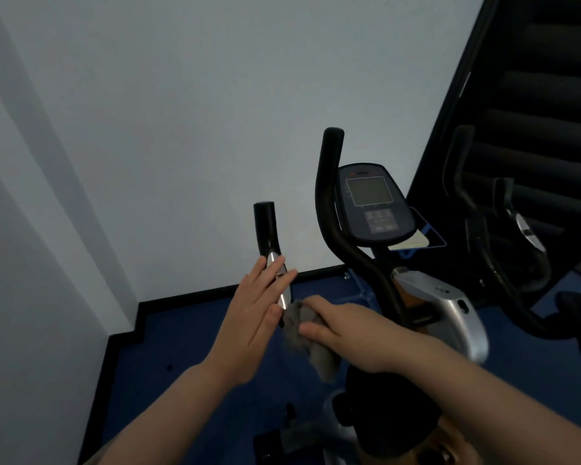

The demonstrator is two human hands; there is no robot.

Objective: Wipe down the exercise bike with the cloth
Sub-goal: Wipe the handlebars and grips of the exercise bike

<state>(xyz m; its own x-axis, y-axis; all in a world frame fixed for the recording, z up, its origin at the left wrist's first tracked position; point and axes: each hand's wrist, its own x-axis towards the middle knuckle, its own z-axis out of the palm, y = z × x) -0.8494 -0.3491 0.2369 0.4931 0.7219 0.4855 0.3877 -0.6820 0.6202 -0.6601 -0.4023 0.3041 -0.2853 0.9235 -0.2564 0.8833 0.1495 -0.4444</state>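
The exercise bike stands before me, black and silver, with a console between its handlebars. My left hand lies flat, fingers straight, against the left handle at its silver sensor strip. My right hand grips a grey cloth bunched around the same handle just below the strip. The tall inner handlebar rises to the right of my hands. The black saddle is under my right forearm.
A white wall fills the back and left, meeting the blue floor at a black skirting. Dark padded equipment leans at the upper right. The bike's right handlebars stand at the right.
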